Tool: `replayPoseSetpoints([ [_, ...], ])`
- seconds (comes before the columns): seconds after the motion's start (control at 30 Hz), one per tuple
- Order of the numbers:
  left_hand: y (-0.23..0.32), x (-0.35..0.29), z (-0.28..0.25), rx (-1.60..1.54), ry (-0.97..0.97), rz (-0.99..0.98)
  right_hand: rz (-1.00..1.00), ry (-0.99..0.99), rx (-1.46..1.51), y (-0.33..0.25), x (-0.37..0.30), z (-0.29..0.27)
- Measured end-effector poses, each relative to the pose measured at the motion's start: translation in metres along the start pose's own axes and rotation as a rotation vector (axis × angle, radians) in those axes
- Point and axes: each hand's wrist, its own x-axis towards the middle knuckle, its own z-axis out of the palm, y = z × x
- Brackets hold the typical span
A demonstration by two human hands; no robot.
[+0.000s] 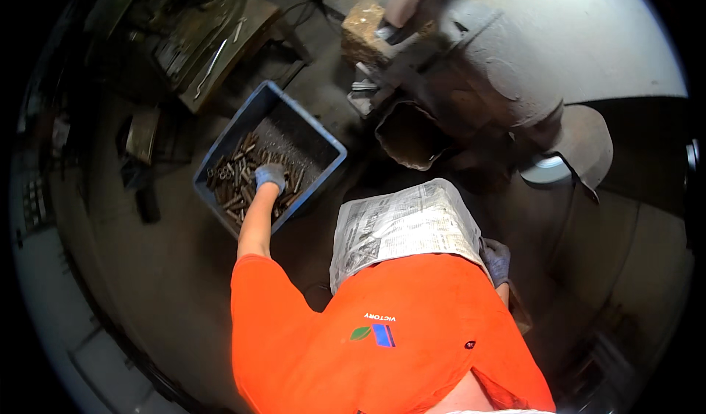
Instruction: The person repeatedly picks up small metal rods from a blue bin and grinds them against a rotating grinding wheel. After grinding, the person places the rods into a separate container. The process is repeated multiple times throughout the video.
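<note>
My left hand (271,176), in a grey-blue glove, reaches down into a blue plastic bin (305,120). It touches a heap of short rusty metal rods (234,180), a few ring-shaped pieces among them; its fingertips are lost in the heap. A sheet of newspaper (404,223) covers my lap. Beside its right edge is my right hand (497,261), gloved as well, low by my thigh. Its fingers look curled round something dark that I cannot make out.
Ahead stands a grimy machine with a ragged dark opening (413,134). A round disc (548,170) sits to its right. At the far left, a low workbench (243,35) bears a long metal rod (212,68) and other tools. A rough block (362,30) rests behind the bin.
</note>
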Motion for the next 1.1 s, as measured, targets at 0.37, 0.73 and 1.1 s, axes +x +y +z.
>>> replayPoseSetpoints([
  [0.37,0.000,-0.003,-0.013,-0.061,0.034,-0.050,0.135,0.061,-0.070,0.015,-0.012,-0.006],
  [0.73,0.028,-0.032,0.022,-0.731,0.449,0.013,0.012,0.078,0.082,0.049,0.017,0.004],
  [1.1,0.121,-0.130,-0.184,-1.485,0.349,0.814,-0.417,0.142,0.227,-0.089,-0.027,-0.032],
])
